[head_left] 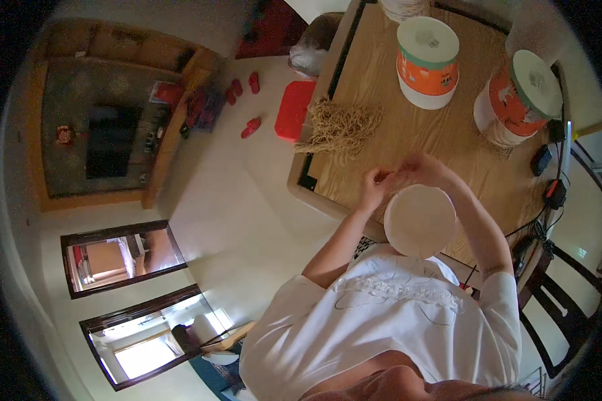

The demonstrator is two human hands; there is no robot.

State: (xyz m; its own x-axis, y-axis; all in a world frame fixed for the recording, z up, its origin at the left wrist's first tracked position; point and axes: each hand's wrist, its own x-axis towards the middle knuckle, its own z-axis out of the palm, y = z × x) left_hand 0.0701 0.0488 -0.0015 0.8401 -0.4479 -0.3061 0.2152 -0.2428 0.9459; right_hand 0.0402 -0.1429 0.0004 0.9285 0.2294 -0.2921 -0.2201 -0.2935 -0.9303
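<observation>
Beyond a pale round disc-topped piece (420, 222), my two hands meet over the near part of the wooden table. My left hand (376, 187) is closed, its fingers curled and pressed together. My right hand (423, 170) bends in from the other side, fingers closed toward the left fingertips. Whatever they hold is too small and blurred to make out. The pale round piece sits between my forearms, close to my white shirt; its underside is hidden. Just past my left hand lies a loose bundle of tan twine (341, 127) at the table's left edge.
Two tubs, white with orange bands and green-rimmed tops, stand farther back: one tub (427, 63) centrally, another tub (518, 97) at right. Stacked pale pieces (405, 8) are behind. Black adapters and cables (554, 194) line the right edge. A red stool (294, 110) stands left of the table.
</observation>
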